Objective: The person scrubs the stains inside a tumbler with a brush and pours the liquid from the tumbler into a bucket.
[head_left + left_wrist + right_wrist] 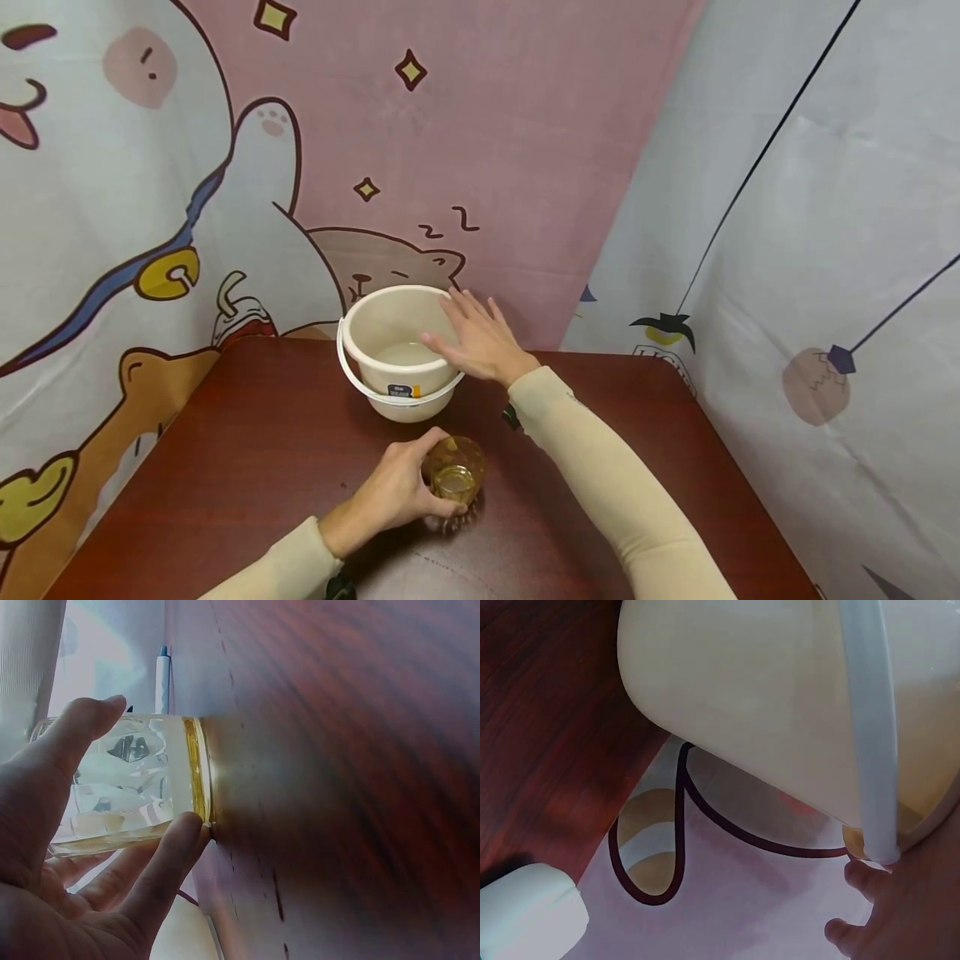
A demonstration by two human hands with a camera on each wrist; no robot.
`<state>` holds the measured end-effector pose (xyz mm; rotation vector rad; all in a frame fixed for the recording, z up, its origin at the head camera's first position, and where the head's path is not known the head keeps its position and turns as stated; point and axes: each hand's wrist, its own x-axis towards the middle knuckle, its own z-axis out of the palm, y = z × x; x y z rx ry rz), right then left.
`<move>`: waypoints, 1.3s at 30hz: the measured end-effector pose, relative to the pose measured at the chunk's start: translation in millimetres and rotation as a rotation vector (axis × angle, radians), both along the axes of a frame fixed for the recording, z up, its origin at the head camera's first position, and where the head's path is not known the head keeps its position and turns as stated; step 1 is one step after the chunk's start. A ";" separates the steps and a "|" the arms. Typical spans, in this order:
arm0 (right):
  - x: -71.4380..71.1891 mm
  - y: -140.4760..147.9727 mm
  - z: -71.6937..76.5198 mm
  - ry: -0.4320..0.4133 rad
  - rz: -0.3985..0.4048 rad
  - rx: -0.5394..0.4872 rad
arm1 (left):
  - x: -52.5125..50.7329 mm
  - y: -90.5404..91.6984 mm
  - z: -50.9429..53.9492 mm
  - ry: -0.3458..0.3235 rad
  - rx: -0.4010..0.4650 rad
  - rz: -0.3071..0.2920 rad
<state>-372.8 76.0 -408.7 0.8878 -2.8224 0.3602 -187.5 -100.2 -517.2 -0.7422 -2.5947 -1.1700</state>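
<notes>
My left hand (401,479) curls its thumb and fingers around an amber drinking glass (456,471) at the middle of the table. In the left wrist view the glass (120,780) has a faceted wall, and its base is at the tabletop. Farther back stands a cream bucket (401,379) with a label on its front and its white handle (352,375) lowered. My right hand (480,337) is at the bucket's right rim, fingers straight and spread. Up close in the right wrist view are the bucket wall (735,675) and handle (870,712); whether the hand touches the rim is unclear.
The reddish-brown table (247,467) ends at a cartoon-print cloth (525,167) behind the bucket. A slim pen-like thing (162,686) shows beyond the glass in the left wrist view. A white rounded object (532,911) of unclear kind shows in the right wrist view.
</notes>
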 end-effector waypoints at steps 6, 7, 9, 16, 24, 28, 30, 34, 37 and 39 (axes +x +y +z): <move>0.8 -0.2 -2.5 0.000 -0.008 0.015 | 1.8 0.4 0.4 -0.028 0.001 -0.002; 1.0 -0.2 -2.4 -0.001 -0.010 0.018 | 2.2 0.5 0.7 -0.028 0.001 -0.002; 1.1 -0.2 -2.1 -0.005 -0.019 0.028 | 2.6 0.9 1.3 -0.028 0.005 -0.005; -0.4 0.2 -0.8 -0.026 -0.043 0.044 | 2.6 2.0 3.9 -0.040 0.005 -0.006; -0.4 -0.8 -2.3 -0.028 -0.045 0.016 | 2.9 2.7 6.9 -0.072 -0.005 0.002; -0.2 -1.2 -2.2 -0.024 -0.044 0.003 | 3.1 2.7 8.7 -0.070 -0.009 0.008; -0.6 -1.3 -2.6 -0.026 -0.044 0.001 | 3.3 2.5 9.9 -0.066 -0.012 0.012; -0.3 -1.4 -1.9 -0.031 -0.044 0.006 | 2.9 2.6 17.0 -0.054 -0.026 0.023; 0.9 -1.3 -0.2 -0.026 -0.043 0.010 | 2.4 1.7 24.8 -0.038 -0.039 0.024; 1.4 -1.0 0.4 -0.024 -0.042 0.009 | 2.6 0.0 29.7 -0.026 -0.040 0.021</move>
